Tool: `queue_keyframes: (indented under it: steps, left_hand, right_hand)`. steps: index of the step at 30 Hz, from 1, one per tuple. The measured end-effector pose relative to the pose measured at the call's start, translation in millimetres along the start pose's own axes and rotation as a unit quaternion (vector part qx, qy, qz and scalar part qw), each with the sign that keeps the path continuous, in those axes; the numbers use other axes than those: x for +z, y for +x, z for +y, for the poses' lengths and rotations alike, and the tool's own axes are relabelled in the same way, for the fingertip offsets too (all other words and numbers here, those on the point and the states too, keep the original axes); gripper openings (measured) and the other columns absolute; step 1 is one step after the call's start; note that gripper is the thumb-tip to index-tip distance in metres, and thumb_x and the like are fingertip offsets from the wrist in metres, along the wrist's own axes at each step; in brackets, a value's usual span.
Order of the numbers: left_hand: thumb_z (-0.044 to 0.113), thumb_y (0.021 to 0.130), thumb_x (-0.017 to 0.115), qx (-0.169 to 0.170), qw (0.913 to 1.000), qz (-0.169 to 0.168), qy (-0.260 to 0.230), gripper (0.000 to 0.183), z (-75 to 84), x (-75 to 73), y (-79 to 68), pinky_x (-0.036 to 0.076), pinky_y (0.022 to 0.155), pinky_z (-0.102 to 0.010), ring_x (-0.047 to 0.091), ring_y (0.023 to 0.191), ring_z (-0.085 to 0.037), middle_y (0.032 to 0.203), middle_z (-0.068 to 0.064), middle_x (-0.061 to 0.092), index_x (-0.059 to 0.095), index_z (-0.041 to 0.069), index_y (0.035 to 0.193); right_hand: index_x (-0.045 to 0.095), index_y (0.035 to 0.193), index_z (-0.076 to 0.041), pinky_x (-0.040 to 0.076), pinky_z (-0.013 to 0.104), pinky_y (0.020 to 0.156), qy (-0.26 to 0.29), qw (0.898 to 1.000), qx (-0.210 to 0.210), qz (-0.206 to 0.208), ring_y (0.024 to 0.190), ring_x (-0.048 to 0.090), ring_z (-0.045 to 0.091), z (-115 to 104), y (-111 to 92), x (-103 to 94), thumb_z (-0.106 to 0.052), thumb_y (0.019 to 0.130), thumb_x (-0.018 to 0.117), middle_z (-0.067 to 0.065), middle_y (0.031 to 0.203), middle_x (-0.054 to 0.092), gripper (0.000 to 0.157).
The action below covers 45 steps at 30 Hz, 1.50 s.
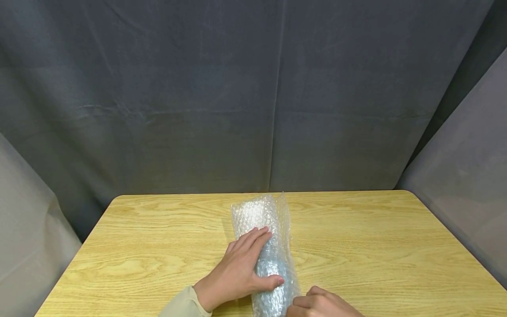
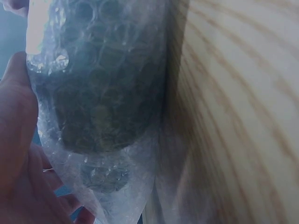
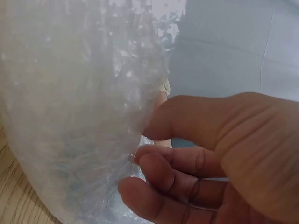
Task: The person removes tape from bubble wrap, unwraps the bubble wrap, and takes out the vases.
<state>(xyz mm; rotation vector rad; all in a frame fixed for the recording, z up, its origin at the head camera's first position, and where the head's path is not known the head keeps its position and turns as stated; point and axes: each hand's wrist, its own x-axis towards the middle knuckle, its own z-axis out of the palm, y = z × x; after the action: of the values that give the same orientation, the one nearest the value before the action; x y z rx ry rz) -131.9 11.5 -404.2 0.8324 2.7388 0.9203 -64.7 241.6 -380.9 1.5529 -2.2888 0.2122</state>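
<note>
A long roll of bubble wrap (image 1: pixel 255 209) lies on the table, pointing away from me, with a pale blue, rounded thing showing through its nearer part. In the left wrist view the wrapped thing (image 2: pixel 103 107) looks dark, with a narrower end; its kind is blurred by the bubbles. My left hand (image 1: pixel 239 268) rests across the top, fingers extended and thumb spread toward the right side. At the near right edge, my right hand (image 1: pixel 318 304) pinches the loose edge of the wrap (image 3: pixel 70 102) between thumb and curled fingers.
The wooden table (image 1: pixel 376 246) has rounded far corners. Behind it hangs a dark grey curtain (image 1: pixel 198 110), with lighter grey cloth (image 1: pixel 467 176) along the right side and more on the left. An uneven flap of wrap reaches near the far table edge.
</note>
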Motion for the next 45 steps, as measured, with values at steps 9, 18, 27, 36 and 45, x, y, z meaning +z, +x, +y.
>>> queue_keyframes:
  steps: [9,18,27,36,45]
  left_hand:
    - [0.078,0.085,0.063,-0.001,1.0000,0.001,-0.002,0.101,-0.4,0.5,-0.5,0.032,0.121,-0.062,0.024,0.161,-0.025,0.172,0.009,0.026,0.030,0.025,0.164]
    - [0.079,0.084,0.063,-0.002,1.0000,0.000,0.000,0.101,-0.5,1.1,-0.7,0.032,0.121,-0.062,0.024,0.161,-0.025,0.172,0.009,0.026,0.030,0.025,0.164]
    - [0.077,0.085,0.063,0.004,1.0000,0.005,0.005,0.100,0.0,0.4,0.1,0.032,0.121,-0.061,0.025,0.161,-0.025,0.172,0.009,0.027,0.030,0.024,0.163]
    - [0.077,0.085,0.063,0.000,1.0000,0.001,-0.002,0.100,0.2,0.5,0.1,0.032,0.121,-0.061,0.024,0.161,-0.024,0.172,0.009,0.026,0.029,0.025,0.164]
    - [0.077,0.085,0.063,-0.001,1.0000,0.001,-0.001,0.101,1.0,0.3,-0.4,0.031,0.122,-0.061,0.024,0.161,-0.024,0.172,0.009,0.025,0.029,0.024,0.164]
  right_hand:
    - [0.066,0.076,-0.031,0.032,0.000,0.066,0.016,1.000,0.012,0.001,0.064,0.034,-0.020,-1.1,-0.5,-0.3,-0.033,0.078,0.087,-0.023,0.067,0.055,0.021]
    - [0.064,0.074,-0.030,0.030,-0.001,0.065,0.028,0.999,0.016,0.007,0.064,0.029,-0.020,-1.9,-0.3,1.4,-0.032,0.079,0.087,-0.023,0.065,0.052,0.023]
    - [0.058,0.069,-0.030,0.030,-0.001,0.065,0.041,0.998,0.040,0.007,0.063,0.024,-0.020,-2.6,0.3,0.6,-0.036,0.085,0.083,-0.024,0.061,0.047,0.029]
    - [0.061,0.072,-0.030,0.034,0.001,0.064,0.059,0.996,0.060,-0.012,0.064,0.029,-0.022,-3.7,2.1,1.9,-0.040,0.092,0.076,-0.025,0.063,0.049,0.027]
    - [0.061,0.073,-0.031,0.029,-0.001,0.064,0.053,0.997,0.059,-0.020,0.064,0.028,-0.021,-3.7,3.7,2.1,-0.041,0.092,0.076,-0.025,0.063,0.047,0.026]
